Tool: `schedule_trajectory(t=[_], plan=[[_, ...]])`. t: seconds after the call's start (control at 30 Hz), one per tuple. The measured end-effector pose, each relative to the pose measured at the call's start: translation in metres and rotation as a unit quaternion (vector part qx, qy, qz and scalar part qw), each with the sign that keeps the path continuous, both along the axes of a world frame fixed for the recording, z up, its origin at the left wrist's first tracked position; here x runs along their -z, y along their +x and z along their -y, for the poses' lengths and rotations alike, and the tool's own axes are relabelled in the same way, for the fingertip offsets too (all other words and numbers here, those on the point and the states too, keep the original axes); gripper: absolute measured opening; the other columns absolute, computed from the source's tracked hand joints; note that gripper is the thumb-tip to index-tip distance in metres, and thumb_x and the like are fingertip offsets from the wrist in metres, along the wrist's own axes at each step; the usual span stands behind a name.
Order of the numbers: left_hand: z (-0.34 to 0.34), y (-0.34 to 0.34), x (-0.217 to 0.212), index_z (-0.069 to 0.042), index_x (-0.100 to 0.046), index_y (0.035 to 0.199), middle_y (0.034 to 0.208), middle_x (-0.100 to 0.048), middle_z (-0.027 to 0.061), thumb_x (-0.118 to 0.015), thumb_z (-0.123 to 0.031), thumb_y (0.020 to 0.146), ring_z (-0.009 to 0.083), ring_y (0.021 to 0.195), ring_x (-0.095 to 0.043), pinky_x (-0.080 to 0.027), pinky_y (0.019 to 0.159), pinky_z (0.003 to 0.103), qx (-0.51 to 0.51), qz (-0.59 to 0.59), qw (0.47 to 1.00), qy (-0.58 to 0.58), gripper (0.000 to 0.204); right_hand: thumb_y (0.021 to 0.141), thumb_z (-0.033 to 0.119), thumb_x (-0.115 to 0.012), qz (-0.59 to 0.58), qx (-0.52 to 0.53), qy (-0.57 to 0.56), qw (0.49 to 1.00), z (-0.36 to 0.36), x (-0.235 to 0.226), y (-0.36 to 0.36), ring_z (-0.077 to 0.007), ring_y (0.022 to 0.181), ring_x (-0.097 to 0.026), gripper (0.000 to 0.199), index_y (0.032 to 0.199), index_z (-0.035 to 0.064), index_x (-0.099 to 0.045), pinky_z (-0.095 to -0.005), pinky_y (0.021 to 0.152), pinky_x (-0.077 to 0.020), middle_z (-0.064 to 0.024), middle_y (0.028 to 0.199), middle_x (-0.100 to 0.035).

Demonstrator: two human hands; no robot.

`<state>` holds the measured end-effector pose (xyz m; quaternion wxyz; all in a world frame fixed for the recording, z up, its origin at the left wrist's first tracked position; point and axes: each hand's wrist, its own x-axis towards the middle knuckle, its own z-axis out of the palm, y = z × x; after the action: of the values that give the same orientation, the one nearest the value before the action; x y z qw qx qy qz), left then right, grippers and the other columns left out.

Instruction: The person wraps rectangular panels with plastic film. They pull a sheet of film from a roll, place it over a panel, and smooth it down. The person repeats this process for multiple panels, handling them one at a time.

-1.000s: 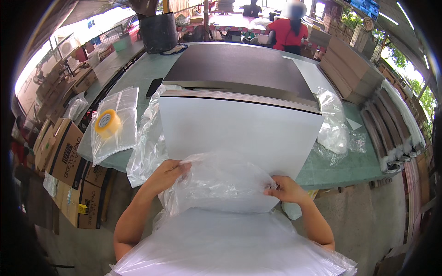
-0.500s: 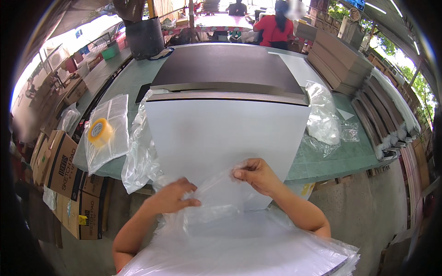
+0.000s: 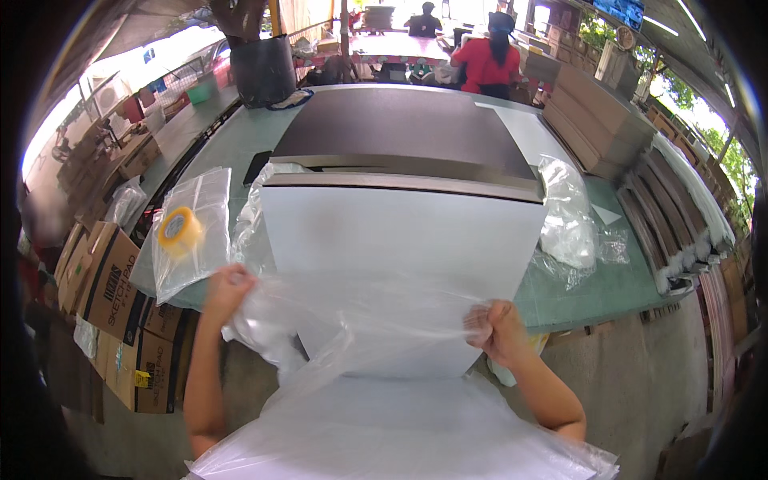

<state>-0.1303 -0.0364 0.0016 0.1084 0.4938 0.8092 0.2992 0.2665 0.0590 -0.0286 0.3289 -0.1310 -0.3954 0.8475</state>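
Between my two hands a clear plastic bag (image 3: 376, 308) is stretched wide, its near part running down toward me. My left hand (image 3: 230, 290) is closed on its left edge, beside the table's front rim. The right edge is pinched in my right hand (image 3: 494, 328). Behind the film stands a stack of large boards with a white sheet (image 3: 400, 232) on its front, tilted toward me. At the bottom, close to my body, lies a pile of bagged white sheets (image 3: 400, 432). Loose plastic film (image 3: 268, 328) hangs beside the stack, below my left hand.
A roll of yellowish tape (image 3: 179, 230) rests on flat plastic bags on the green table (image 3: 620, 280). Dark grey boards (image 3: 400, 124) lie behind the white sheet. Crumpled film (image 3: 566, 216) and stacked brown boards (image 3: 596, 116) are at right, cartons (image 3: 120, 284) at left. A person in red (image 3: 488, 64) works beyond.
My hands have moved apart, the left outward and up, the right outward and slightly down. The bag, bunched between them before, is now spread wide.
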Motion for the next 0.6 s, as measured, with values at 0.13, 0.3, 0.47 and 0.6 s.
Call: schedule_trajectory(t=[0.13, 0.3, 0.47, 0.6], plan=[[-0.006, 0.08, -0.061, -0.002, -0.052, 0.093, 0.089, -0.054, 0.0089, -0.066, -0.018, 0.068, 0.0173, 0.076, -0.053, -0.044, 0.064, 0.03, 0.17, -0.036, 0.952, 0.253, 0.032, 0.076, 0.019, -0.061, 0.181, -0.004, 0.3, 0.937, 0.02, -0.024, -0.028, -0.0146, 0.07, -0.049, 0.013, 0.072, 0.0074, -0.058, -0.0277, 0.062, -0.042, -0.0035, 0.07, -0.052], [-0.006, 0.156, -0.034, -0.005, -0.057, 0.095, 0.066, -0.054, 0.0065, -0.055, -0.036, 0.08, 0.0167, 0.062, -0.052, -0.041, 0.058, 0.029, 0.537, 0.11, 0.809, -0.211, 0.035, 0.069, 0.022, -0.069, -0.007, 0.274, 0.468, 0.84, 0.015, -0.072, -0.014, -0.0149, 0.084, -0.051, 0.028, 0.086, 0.0017, -0.058, -0.0261, 0.073, -0.0416, -0.0101, 0.091, -0.053], [-0.008, 0.154, -0.041, -0.002, -0.058, 0.083, 0.064, -0.054, 0.0038, -0.051, -0.035, 0.083, 0.0089, 0.062, -0.047, -0.039, 0.058, 0.025, 0.466, 0.248, 0.841, -0.117, 0.034, 0.075, 0.025, -0.061, 0.208, 0.109, 0.427, 0.873, 0.032, -0.054, -0.041, -0.0173, 0.084, -0.055, 0.03, 0.096, 0.0049, -0.053, -0.0306, 0.07, -0.0469, -0.0126, 0.089, -0.053], [-0.007, 0.135, -0.019, -0.001, -0.055, 0.08, 0.067, -0.055, 0.0043, -0.047, -0.033, 0.086, 0.01, 0.063, -0.049, -0.041, 0.06, 0.024, 0.464, 0.339, 0.816, -0.06, 0.034, 0.081, 0.033, -0.051, 0.177, -0.027, 0.021, 0.984, 0.024, -0.035, -0.027, -0.0183, 0.074, -0.056, 0.03, 0.095, 0.0061, -0.054, -0.0298, 0.062, -0.0462, -0.0088, 0.085, -0.055]])
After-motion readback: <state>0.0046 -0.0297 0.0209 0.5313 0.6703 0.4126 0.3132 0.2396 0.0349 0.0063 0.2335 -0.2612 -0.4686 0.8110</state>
